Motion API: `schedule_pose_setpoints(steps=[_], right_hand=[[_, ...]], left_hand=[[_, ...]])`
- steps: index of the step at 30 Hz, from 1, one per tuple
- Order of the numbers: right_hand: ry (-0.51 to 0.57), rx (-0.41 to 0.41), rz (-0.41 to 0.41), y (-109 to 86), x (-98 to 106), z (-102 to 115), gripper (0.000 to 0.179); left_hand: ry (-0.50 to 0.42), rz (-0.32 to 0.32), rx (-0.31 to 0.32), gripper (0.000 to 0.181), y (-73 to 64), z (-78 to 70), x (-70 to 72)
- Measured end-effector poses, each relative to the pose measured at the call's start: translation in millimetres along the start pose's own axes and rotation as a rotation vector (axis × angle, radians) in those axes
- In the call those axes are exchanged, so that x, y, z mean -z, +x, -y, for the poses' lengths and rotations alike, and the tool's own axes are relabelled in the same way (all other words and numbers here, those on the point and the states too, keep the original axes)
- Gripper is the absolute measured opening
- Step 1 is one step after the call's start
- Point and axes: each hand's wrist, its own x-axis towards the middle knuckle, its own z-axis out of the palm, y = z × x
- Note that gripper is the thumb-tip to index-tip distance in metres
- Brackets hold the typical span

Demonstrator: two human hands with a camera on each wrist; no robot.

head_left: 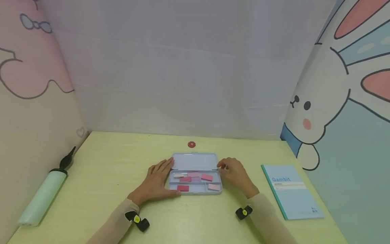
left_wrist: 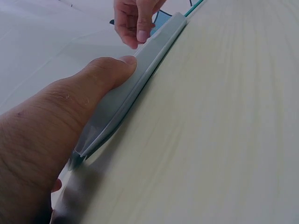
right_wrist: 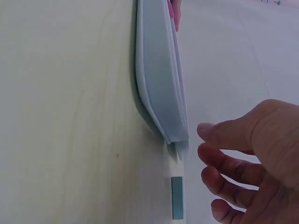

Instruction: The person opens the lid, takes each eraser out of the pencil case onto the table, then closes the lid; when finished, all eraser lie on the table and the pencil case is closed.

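Note:
A pale blue-grey pencil case (head_left: pixel 195 193) lies on the table with its hinged lid (head_left: pixel 195 161) swung back. Inside, several flat pink, lilac and whitish blocks are spread over the compartments; one dark pink block (head_left: pixel 183 188) sits at the front left. My left hand (head_left: pixel 155 183) rests along the case's left side with straight fingers, its thumb (left_wrist: pixel 110 72) touching the front rim. Beside the right end, near the hinge, is my right hand (head_left: pixel 234 173). Its loosely bent fingers (right_wrist: pixel 233 168) hold nothing and stand apart from the case in the right wrist view.
A red round chip (head_left: pixel 191 144) lies behind the lid. At the right is a blue notebook (head_left: pixel 294 193) with a green spine, and at the left edge a mint hand pump (head_left: pixel 44 196). The right wrist view shows a small grey-green rectangle (right_wrist: pixel 177 198) beyond the case.

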Motion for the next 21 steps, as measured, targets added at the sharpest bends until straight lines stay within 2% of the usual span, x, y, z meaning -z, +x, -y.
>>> schedule_pose_setpoints(steps=[4, 10, 16, 21], right_hand=[[-0.071, 0.026, 0.088, -0.6, -2, 20, 0.009], [-0.145, 0.035, 0.133, -1.5, -8, 41, 0.013], [-0.131, -0.005, 0.119, -1.2, -15, 46, 0.013], [-0.047, -0.021, 0.122, 1.3, -15, 46, 0.015]], left_hand=[[-0.020, 0.010, 0.007, 0.129, -0.9, -2.1, 3.5], [-0.024, 0.012, 0.009, 0.128, -1.1, -3.7, 4.8], [-0.039, 0.014, 0.006, 0.128, -1.4, -3.0, 3.9], [-0.030, 0.018, 0.006, 0.129, -1.2, -1.9, 3.9]])
